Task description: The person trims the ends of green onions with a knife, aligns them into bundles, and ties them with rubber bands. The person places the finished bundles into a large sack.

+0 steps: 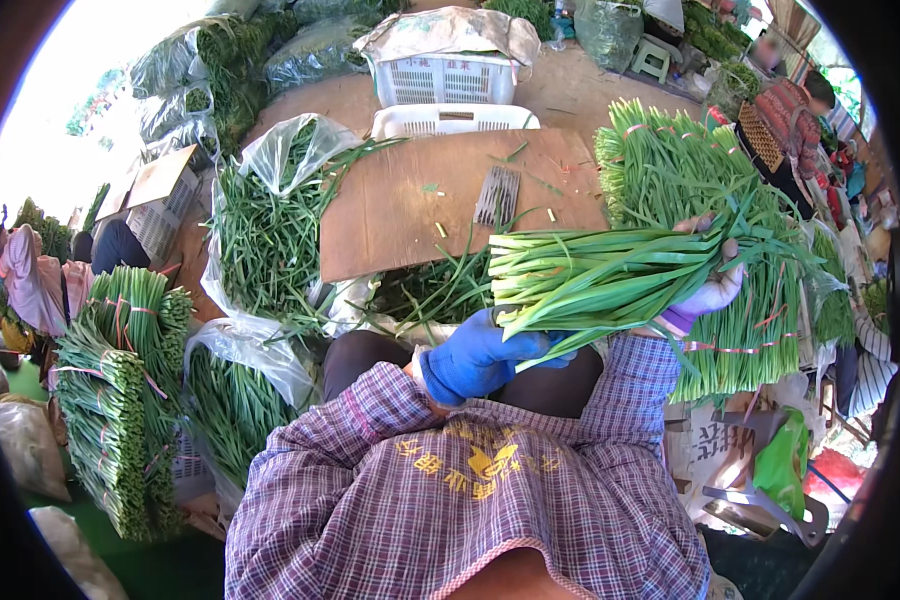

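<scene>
A loose bunch of garlic chives (607, 262) lies crosswise before me, its pale cut ends to the left. My right hand (709, 281), in a pale glove with a purple cuff, grips its leafy part, with fingertips showing above the leaves. Beneath the pale ends is my left hand (484, 356) in a blue knit glove, its fingers curled around lower stalks and partly hidden by them. Beyond the bunch, a metal comb-like plate (497, 196) rests on a brown wooden board (420, 172) with scattered stalk scraps.
Banded chive bundles are stacked at right (667, 165) and left (112, 405). An open plastic bag of loose greens (266, 247) stands left of the board. White plastic crates (446, 79) stand beyond it. Other people sit at far left (37, 270) and upper right (787, 120).
</scene>
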The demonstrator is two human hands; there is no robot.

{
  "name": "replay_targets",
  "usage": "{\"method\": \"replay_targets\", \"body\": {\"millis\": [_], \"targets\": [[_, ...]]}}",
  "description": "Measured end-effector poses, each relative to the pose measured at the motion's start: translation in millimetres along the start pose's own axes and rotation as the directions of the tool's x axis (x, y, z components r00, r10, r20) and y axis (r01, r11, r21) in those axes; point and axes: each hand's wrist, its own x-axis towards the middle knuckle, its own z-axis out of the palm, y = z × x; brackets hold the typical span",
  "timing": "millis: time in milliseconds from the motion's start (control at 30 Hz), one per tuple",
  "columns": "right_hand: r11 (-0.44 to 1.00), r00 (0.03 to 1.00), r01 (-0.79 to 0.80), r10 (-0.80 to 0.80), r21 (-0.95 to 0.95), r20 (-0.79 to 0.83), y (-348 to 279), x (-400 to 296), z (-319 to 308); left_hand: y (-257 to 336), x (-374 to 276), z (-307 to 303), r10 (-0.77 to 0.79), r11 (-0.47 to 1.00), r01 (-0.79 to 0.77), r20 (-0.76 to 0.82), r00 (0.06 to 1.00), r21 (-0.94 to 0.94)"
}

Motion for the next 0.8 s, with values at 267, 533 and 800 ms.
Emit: {"method": "replay_targets", "body": {"millis": [267, 533, 800], "targets": [[1.0, 0.998, 0.011, -0.012, -0.016, -0.054, 5.1, 2.7, -7.1, 7.6, -10.8, 5.0, -0.095, 0.984, 0.112, -0.119, 0.988, 0.142], [0.96, 0.967, -0.253, 0.247, 0.121, 0.066, -4.5, 9.7, -26.2, 12.1, -21.5, -9.0, -0.078, 0.789, 0.083, -0.035, 0.996, 0.609], [0.934, 0.934, -0.325, 0.292, 0.148, 0.206, -6.1, 11.4, -29.9, 29.2, -27.4, -6.5, -0.077, 0.723, 0.054, 0.003, 0.997, 0.689]]}}
